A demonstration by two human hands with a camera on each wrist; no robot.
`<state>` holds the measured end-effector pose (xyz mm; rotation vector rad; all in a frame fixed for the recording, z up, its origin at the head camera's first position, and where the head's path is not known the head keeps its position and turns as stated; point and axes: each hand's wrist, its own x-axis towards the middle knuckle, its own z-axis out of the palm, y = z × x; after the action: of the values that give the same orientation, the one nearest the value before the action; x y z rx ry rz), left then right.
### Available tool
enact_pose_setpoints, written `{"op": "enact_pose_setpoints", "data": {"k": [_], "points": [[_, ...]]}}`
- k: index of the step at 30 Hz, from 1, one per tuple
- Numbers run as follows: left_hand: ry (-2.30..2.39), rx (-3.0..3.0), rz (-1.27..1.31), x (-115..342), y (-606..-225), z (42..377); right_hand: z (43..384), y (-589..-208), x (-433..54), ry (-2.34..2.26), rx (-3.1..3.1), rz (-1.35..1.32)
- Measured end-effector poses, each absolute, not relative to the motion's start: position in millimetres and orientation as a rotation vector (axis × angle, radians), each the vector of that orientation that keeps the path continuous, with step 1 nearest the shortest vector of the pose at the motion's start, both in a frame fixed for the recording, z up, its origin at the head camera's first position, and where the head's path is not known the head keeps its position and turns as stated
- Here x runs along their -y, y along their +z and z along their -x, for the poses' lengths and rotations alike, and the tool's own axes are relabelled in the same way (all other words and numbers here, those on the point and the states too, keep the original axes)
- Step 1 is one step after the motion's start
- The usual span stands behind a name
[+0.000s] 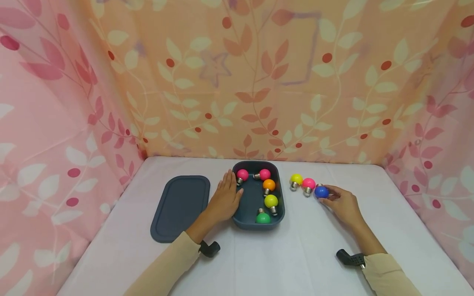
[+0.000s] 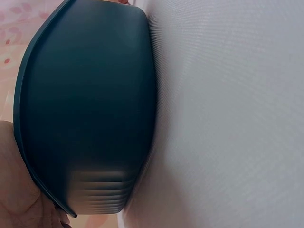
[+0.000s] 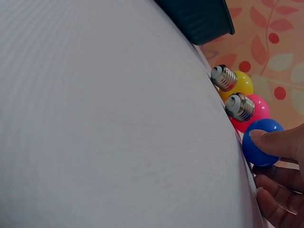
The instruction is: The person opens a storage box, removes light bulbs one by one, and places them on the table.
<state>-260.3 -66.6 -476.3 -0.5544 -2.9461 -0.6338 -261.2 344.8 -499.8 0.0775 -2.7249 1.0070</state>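
My right hand [image 1: 343,204] pinches a blue light bulb [image 1: 321,192] between thumb and fingers, low at the table; the right wrist view shows the thumb on the blue globe. Close beside it lie a pink bulb [image 1: 309,184] and a yellow bulb [image 1: 296,180], their metal bases toward me. My left hand [image 1: 224,200] rests with straight fingers along the left rim of a dark blue-grey container [image 1: 247,225]. Inside the container are two pink bulbs, one of them a pink bulb [image 1: 264,174] at the back, an orange bulb [image 1: 269,185], a yellow bulb [image 1: 271,201] and a green bulb [image 1: 263,218].
A dark flat lid [image 1: 180,207] lies on the table left of the container, partly behind my left forearm. White cloth covers the table [image 1: 289,263]. Patterned curtains [image 1: 252,82] hang behind and along both sides. Each wrist bears a small black camera [image 1: 210,249].
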Motion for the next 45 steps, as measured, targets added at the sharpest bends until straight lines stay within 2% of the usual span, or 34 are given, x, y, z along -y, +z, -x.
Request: {"op": "enact_pose_setpoints", "data": {"k": [17,32,45], "points": [[-0.662,2.959,0.532,65.1,-478.8,263.6,261.5,-490.9,-352.6,1.038,2.721,-0.140],[-0.646,2.966,0.540,66.4,-477.6,262.2,252.3,-468.5,-357.1,0.987,2.644,-0.082],[-0.630,2.974,0.543,66.1,-477.2,261.2,245.6,-452.7,-342.9,1.041,2.574,-0.095]]}}
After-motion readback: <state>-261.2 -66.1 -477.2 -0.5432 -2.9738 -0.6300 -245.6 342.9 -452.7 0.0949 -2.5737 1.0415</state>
